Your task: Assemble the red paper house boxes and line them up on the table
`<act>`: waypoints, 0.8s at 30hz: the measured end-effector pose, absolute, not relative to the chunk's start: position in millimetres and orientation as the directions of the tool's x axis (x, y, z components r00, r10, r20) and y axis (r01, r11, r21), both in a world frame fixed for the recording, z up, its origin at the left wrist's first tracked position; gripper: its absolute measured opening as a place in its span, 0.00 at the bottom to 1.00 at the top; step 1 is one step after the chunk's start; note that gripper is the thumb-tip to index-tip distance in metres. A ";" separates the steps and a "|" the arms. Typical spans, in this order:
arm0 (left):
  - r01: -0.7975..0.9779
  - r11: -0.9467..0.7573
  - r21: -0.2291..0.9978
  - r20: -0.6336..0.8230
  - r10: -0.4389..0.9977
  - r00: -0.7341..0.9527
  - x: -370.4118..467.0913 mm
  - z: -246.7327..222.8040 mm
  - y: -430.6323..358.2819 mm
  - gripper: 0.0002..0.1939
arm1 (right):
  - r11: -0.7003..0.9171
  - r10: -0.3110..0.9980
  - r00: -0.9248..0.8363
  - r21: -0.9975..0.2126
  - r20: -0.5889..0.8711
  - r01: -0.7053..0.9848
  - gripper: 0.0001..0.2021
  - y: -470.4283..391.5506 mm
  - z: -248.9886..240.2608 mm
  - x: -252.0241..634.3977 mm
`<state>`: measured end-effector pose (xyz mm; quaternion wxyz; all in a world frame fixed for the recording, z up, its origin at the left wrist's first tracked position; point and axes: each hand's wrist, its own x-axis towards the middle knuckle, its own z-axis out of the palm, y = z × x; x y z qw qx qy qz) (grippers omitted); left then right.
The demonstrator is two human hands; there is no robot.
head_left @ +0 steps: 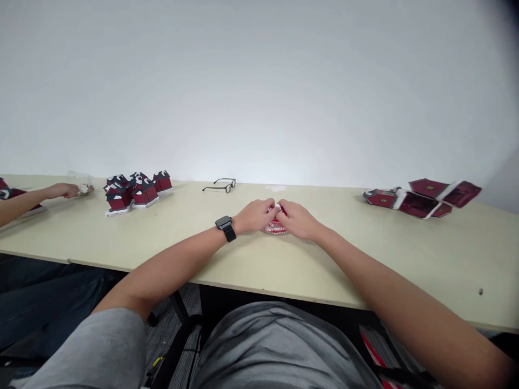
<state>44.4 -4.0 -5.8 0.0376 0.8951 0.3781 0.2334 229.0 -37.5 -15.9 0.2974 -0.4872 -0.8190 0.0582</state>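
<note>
My left hand point(256, 214), with a black smartwatch point(225, 227) on its wrist, meets my right hand point(299, 219) at the middle of the table. Closed fingers of both hands grip a small red and white striped item point(275, 229). Its lower part looks clear and rounded. Most of its upper part is hidden by my thumbs and fingers, so I cannot make out its kind. It rests on or just above the tabletop point(259, 265).
Several small dark-red model houses point(135, 192) with snowy roofs stand at left. Black glasses point(222, 186) lie near the wall. Flat, unfolded house pieces point(424, 200) lie at right. A co-worker's hand point(62, 190) touches a clear container point(83, 182) at far left.
</note>
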 end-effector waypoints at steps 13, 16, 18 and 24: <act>0.646 -0.695 0.317 0.304 0.719 0.624 42.2 1.3 -4.9 0.17 | 0.513 0.846 -0.368 -0.404 0.385 0.757 0.12 -40.3 -9.9 227.9; 0.623 -0.705 0.340 0.311 0.709 0.633 42.5 0.2 -5.0 0.17 | 0.506 0.854 -0.377 -0.400 0.359 0.764 0.13 -41.5 -8.0 228.2; 0.605 -0.706 0.368 0.327 0.707 0.627 42.7 -1.6 -4.3 0.16 | 0.508 0.856 -0.385 -0.419 0.345 0.753 0.13 -42.1 -7.6 229.3; 0.555 -0.703 0.445 0.330 0.705 0.628 42.8 1.0 -3.7 0.18 | 0.482 0.872 -0.336 -0.509 0.355 0.713 0.06 -43.6 -6.3 233.8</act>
